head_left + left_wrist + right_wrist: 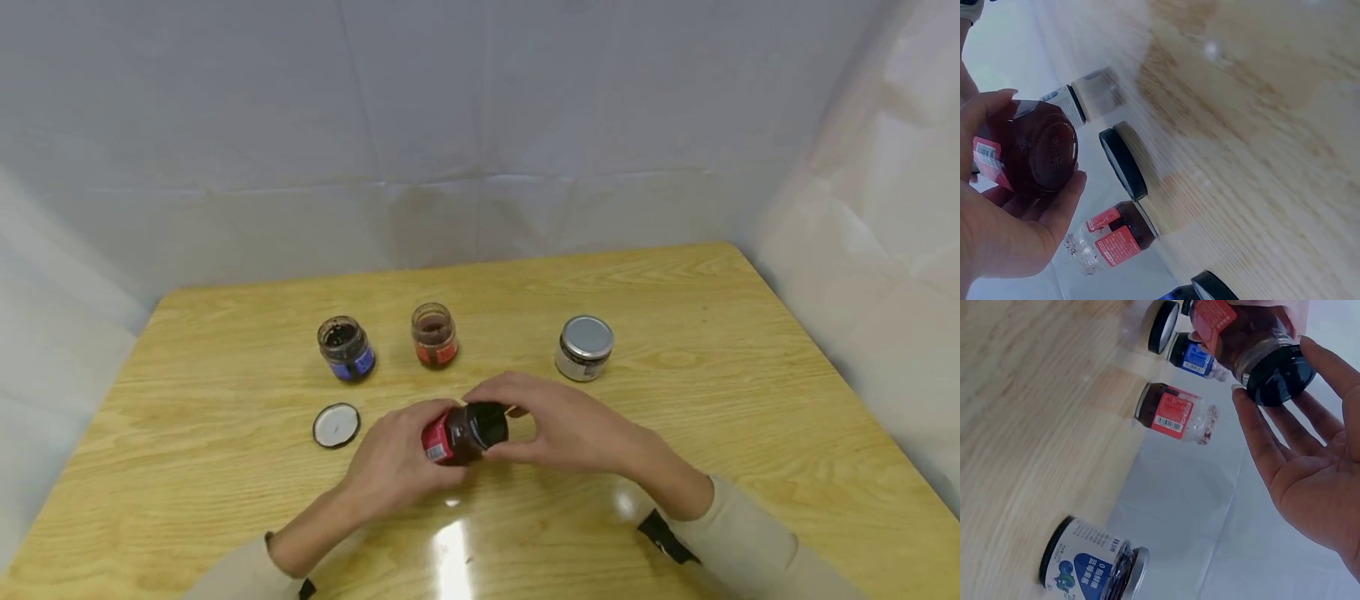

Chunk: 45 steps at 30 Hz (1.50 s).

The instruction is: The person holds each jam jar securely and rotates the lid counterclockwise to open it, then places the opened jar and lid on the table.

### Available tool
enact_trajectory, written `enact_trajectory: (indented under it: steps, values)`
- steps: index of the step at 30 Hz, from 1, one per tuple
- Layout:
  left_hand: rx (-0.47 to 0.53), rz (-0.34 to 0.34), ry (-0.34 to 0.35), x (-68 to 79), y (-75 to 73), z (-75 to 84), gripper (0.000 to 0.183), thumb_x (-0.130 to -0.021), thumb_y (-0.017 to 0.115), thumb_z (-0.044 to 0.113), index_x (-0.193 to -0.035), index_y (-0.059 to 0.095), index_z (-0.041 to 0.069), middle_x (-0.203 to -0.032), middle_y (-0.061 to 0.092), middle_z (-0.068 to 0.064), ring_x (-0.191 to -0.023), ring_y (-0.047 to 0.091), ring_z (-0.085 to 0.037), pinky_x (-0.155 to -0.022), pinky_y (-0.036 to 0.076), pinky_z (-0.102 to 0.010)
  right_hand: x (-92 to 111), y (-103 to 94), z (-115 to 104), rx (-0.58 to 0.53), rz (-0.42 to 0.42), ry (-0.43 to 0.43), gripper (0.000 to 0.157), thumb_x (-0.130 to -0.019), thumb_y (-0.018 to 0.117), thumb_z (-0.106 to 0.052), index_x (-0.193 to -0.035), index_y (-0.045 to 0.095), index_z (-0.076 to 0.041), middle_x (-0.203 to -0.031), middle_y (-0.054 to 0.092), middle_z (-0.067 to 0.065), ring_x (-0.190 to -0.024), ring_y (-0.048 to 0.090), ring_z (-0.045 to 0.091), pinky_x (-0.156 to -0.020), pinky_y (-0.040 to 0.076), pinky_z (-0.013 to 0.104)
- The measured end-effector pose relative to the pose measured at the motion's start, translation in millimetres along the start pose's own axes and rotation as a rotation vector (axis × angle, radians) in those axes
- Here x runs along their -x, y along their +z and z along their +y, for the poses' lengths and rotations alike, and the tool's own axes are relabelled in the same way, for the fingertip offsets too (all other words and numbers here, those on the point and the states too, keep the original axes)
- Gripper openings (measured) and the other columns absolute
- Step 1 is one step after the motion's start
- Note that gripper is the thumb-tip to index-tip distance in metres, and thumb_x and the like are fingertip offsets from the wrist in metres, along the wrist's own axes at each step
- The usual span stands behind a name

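Observation:
A glass jar point(459, 433) with dark contents and a red label lies tipped over above the table, its base toward the left. My left hand point(393, 457) grips it around its body, and the jar's base point(1054, 153) shows in the left wrist view. Thumb and fingers of my right hand point(566, 425) pinch the black lid point(1282, 375) at the jar's other end. Left of my left hand a loose lid point(336, 426) lies with its white inside up. Another black-rimmed lid point(1122, 164) shows in the left wrist view, hidden by my hands in the head view.
Behind my hands stand two uncovered jars, a blue-labelled jar point(347, 350) and a red-labelled jar point(434, 336), both with dark residue. A silver-lidded jar point(584, 348) stands to the right. White sheeting point(480, 125) surrounds the wooden table point(750, 375).

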<state>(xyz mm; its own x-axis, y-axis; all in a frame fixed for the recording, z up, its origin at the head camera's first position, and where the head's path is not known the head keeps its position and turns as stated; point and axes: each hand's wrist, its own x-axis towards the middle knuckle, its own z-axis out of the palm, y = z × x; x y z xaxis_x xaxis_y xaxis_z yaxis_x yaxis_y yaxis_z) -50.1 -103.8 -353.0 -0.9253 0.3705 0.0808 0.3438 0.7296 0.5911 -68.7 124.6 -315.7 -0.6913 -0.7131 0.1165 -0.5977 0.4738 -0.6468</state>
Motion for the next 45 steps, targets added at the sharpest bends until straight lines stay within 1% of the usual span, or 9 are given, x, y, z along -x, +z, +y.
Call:
enact_trajectory:
  steps: [5,12,20,25,28,32,37,42,45]
  values:
    - [-0.008,0.017,-0.032,-2.8,-0.2,-0.9,0.061,-0.060,0.086,0.030,-0.116,0.065,0.017,-0.095,0.066,0.004,-0.074,0.056,-0.009,-0.064,0.047,-0.029,2,-8.7,2,-0.058,0.065,0.009,0.055,-0.084,0.075,-0.026,-0.133,0.053,-0.016,-0.126,0.055,-0.005,-0.109,0.054,0.008,-0.090,0.046,0.027]
    - [-0.039,0.054,-0.037,-10.1,-2.0,-0.6,0.065,-0.061,0.086,0.035,-0.120,0.064,0.015,-0.096,0.067,0.000,-0.076,0.058,-0.013,-0.063,0.048,-0.031,6,-17.9,5,-0.030,0.141,0.034,0.056,-0.085,0.074,-0.030,-0.135,0.052,-0.020,-0.129,0.054,-0.009,-0.113,0.051,0.006,-0.091,0.045,0.027]
    - [-0.018,0.092,-0.018,-23.3,-6.7,2.1,0.064,-0.062,0.085,0.035,-0.118,0.063,0.013,-0.093,0.068,-0.002,-0.076,0.060,-0.015,-0.063,0.049,-0.032,9,-23.1,6,-0.041,0.163,0.061,0.055,-0.085,0.073,-0.032,-0.135,0.053,-0.020,-0.130,0.054,-0.009,-0.109,0.054,0.006,-0.091,0.045,0.027]
    - [-0.003,0.085,-0.021,-34.9,-10.3,6.4,0.065,-0.065,0.082,0.037,-0.121,0.061,0.013,-0.095,0.066,-0.003,-0.078,0.060,-0.017,-0.064,0.050,-0.032,11,-26.8,4,-0.040,0.172,0.070,0.054,-0.086,0.072,-0.031,-0.135,0.052,-0.020,-0.130,0.054,-0.009,-0.108,0.054,0.006,-0.090,0.046,0.027]
    - [0.008,0.093,-0.007,-41.9,-10.1,10.0,0.063,-0.067,0.080,0.037,-0.121,0.059,0.013,-0.097,0.065,-0.003,-0.081,0.061,-0.019,-0.066,0.051,-0.034,12,-27.5,4,-0.047,0.183,0.068,0.054,-0.086,0.072,-0.030,-0.135,0.053,-0.017,-0.129,0.055,-0.008,-0.108,0.054,0.007,-0.089,0.047,0.027]
    - [0.028,0.107,0.001,-51.9,-7.8,15.1,0.061,-0.070,0.079,0.037,-0.121,0.058,0.011,-0.100,0.065,-0.004,-0.083,0.061,-0.020,-0.068,0.051,-0.036,15,-28.8,4,-0.033,0.205,0.080,0.055,-0.086,0.072,-0.031,-0.135,0.053,-0.015,-0.127,0.055,-0.007,-0.106,0.055,0.008,-0.088,0.047,0.028]
    - [0.009,0.098,-0.019,-63.7,-4.0,18.6,0.064,-0.072,0.078,0.038,-0.126,0.058,0.012,-0.105,0.065,-0.005,-0.087,0.062,-0.022,-0.071,0.052,-0.038,18,-31.9,3,-0.019,0.221,0.099,0.056,-0.087,0.071,-0.034,-0.136,0.051,-0.016,-0.127,0.055,-0.008,-0.106,0.055,0.008,-0.089,0.048,0.029]
    - [-0.009,0.116,-0.032,-73.0,0.1,22.0,0.064,-0.072,0.079,0.039,-0.127,0.058,0.015,-0.103,0.067,-0.005,-0.085,0.063,-0.021,-0.068,0.052,-0.038,20,-34.4,2,-0.043,0.230,0.100,0.056,-0.087,0.070,-0.034,-0.137,0.051,-0.018,-0.123,0.055,-0.008,-0.108,0.054,0.009,-0.090,0.046,0.028]
    - [0.004,0.120,-0.043,-78.7,4.3,25.3,0.063,-0.072,0.079,0.039,-0.127,0.059,0.015,-0.102,0.067,-0.004,-0.084,0.062,-0.020,-0.067,0.052,-0.037,22,-35.7,2,-0.046,0.235,0.105,0.056,-0.086,0.071,-0.034,-0.136,0.052,-0.017,-0.119,0.055,-0.008,-0.107,0.054,0.009,-0.091,0.046,0.028]
